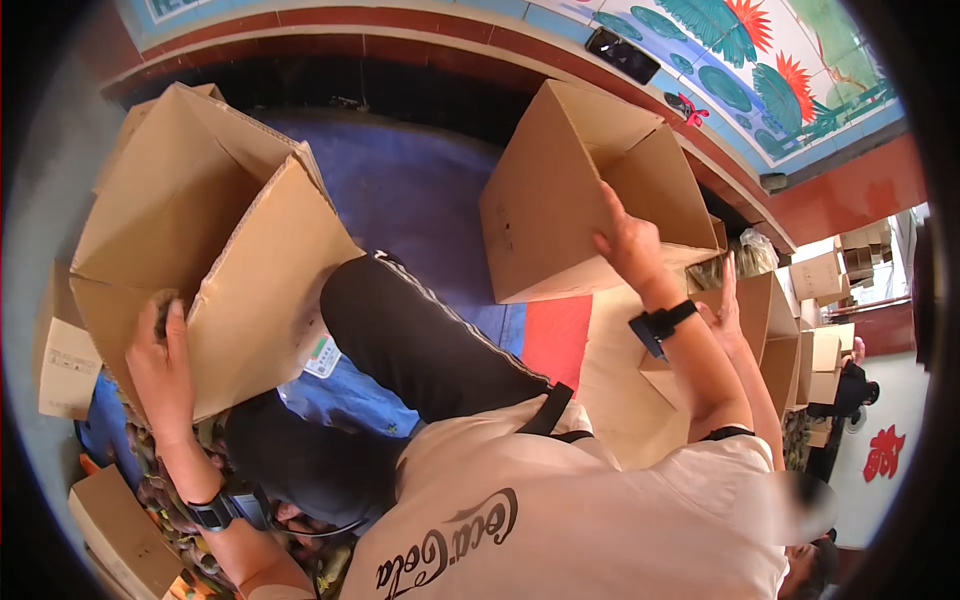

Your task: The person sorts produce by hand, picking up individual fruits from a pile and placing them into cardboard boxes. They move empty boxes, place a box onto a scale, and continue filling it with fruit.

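My left hand [162, 375] is at the near edge of a tall open carton [265, 290]. Between its thumb and fingers shows a small dark brown clump [165, 308], whose kind I cannot tell. My right hand [635, 250] is raised with its fingers apart, and overlaps the side of a second open carton [540, 210] in this view. Both of my wrists carry a black band. My bent knee in black trousers [420, 340] comes up between the two cartons. A white scale with a green display [322, 355] shows beside the first carton.
Another person's hand [725, 315] is raised to the right. Blue sheeting [410, 185] covers the floor, beside a red strip [555, 345]. A phone [622, 55] lies on the tiled ledge. More cartons [770, 310] stand right; a mottled brown-green heap [165, 490] lies lower left.
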{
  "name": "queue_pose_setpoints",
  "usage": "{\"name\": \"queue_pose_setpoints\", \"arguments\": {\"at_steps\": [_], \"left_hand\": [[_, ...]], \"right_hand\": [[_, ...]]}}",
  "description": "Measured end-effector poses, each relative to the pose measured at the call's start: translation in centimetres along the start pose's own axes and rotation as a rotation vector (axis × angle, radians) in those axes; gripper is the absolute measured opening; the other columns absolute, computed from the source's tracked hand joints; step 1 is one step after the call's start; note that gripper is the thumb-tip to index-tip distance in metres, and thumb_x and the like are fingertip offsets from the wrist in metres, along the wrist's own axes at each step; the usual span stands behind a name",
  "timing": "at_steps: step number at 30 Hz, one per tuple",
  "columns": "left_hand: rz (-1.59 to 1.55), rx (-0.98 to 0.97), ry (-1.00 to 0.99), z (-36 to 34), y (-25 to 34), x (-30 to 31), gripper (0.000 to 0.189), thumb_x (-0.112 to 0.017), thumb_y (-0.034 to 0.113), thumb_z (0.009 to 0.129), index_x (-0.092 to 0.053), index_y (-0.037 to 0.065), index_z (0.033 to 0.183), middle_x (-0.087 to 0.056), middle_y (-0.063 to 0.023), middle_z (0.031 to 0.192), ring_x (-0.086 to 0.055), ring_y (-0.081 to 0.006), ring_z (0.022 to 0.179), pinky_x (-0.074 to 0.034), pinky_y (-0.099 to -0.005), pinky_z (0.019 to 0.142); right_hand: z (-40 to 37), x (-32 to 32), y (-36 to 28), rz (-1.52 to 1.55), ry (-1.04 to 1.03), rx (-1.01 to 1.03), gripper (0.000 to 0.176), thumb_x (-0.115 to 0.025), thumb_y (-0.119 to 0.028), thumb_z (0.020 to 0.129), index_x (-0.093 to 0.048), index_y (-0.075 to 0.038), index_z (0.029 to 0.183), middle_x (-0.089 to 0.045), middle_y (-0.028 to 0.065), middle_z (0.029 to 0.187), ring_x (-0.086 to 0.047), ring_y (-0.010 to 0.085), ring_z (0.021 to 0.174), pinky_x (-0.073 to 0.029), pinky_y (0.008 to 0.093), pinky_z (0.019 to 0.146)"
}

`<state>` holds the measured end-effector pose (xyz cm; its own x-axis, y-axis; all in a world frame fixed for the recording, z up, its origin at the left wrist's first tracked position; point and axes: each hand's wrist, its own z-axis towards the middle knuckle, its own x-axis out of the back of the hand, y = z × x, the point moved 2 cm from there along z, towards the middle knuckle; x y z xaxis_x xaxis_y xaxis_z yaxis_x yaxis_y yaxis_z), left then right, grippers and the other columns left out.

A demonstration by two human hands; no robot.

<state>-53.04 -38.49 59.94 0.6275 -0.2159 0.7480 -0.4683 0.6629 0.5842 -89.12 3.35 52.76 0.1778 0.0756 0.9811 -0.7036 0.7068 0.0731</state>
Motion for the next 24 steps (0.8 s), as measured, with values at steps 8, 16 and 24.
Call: {"name": "queue_pose_setpoints", "arguments": {"at_steps": [8, 16, 24], "left_hand": [[0.124, -0.056, -0.061, 0.1, 0.1, -0.3, 0.034, -0.046, 0.027, 0.097, -0.058, -0.002, 0.111, -0.064, -0.0199, 0.102, -0.061, -0.0286, 0.095, -0.044, -0.0329, 0.084], [0.148, -0.051, -0.059, 0.0, 1.6, -0.5, 0.032, -0.046, 0.025, 0.097, -0.058, -0.002, 0.111, -0.065, -0.0179, 0.101, -0.061, -0.03, 0.095, -0.045, -0.0342, 0.084], [0.138, -0.071, -0.039, 0.3, 2.3, -0.6, 0.029, -0.048, 0.021, 0.096, -0.06, -0.003, 0.107, -0.065, -0.017, 0.099, -0.062, -0.0276, 0.093, -0.045, -0.033, 0.083]], "right_hand": [[-12.1, 4.2, 12.4, -0.204, -0.097, -0.192, 0.079, -0.071, -0.022, 0.074, -0.03, -0.022, 0.142, -0.062, 0.0081, 0.111, -0.042, 0.0357, 0.124, -0.03, 0.049, 0.106], [-18.7, 3.5, 22.0, -0.198, -0.426, 0.055, 0.027, -0.077, -0.025, 0.057, -0.07, -0.01, 0.079, -0.065, 0.0084, 0.099, -0.051, 0.0254, 0.112, -0.025, 0.044, 0.111], [2.6, 3.8, -2.9, -0.018, 0.082, 0.0, 0.014, -0.059, -0.018, 0.083, -0.059, -0.008, 0.093, -0.06, 0.0142, 0.088, -0.059, 0.0332, 0.086, -0.049, 0.0416, 0.075]]}}
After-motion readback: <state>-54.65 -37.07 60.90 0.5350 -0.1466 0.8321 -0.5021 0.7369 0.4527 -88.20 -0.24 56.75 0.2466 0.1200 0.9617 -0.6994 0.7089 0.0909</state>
